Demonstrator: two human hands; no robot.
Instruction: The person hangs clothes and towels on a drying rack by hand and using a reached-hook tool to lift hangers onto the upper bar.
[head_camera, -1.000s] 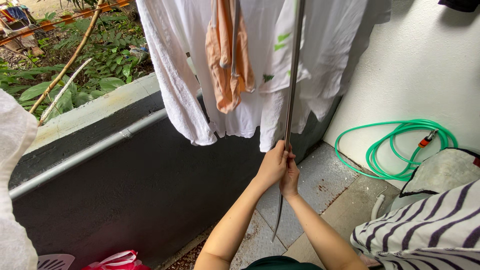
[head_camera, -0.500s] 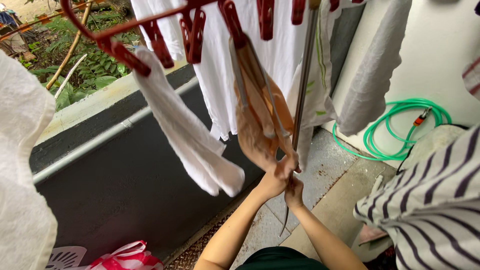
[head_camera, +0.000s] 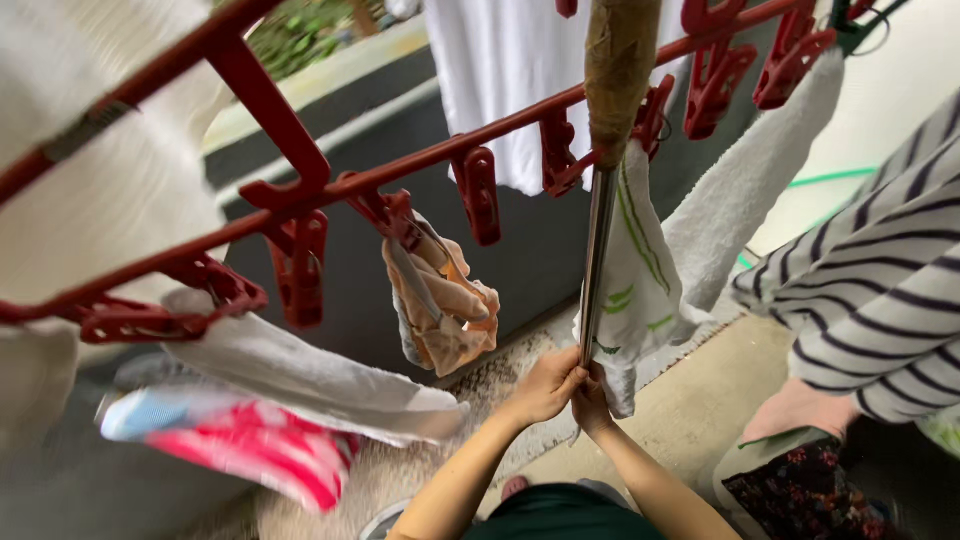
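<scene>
Both hands grip a metal pole (head_camera: 597, 262) low on its shaft: the left hand (head_camera: 545, 386) wraps it from the left with fingers curled tight around the steel, and the right hand (head_camera: 593, 405) clasps it just below and behind, fingers closed on the same shaft, though its fingertips are partly hidden. The pole stands near the middle of the view, its long axis close to upright with a slight lean, its upper end pointing up past a brown taped section (head_camera: 617, 62) and out of the top edge, its lower end hidden behind the hands. At that top it meets a red peg hanger (head_camera: 300, 160), whose bars spread leftward and rightward across the view. As a judgement, the hanger is carried on the pole and is not seen resting on any hook or rail, so the lifting is under way and the setting down or hooking is left to do. Laundry is already pegged on: a white towel (head_camera: 310, 375) to the left, a crumpled orange cloth (head_camera: 445, 320) at centre, a white cloth with green marks (head_camera: 635, 285) touching the pole, and a grey towel (head_camera: 745, 190) to the right. A striped garment (head_camera: 880, 290) hangs at the far right.
</scene>
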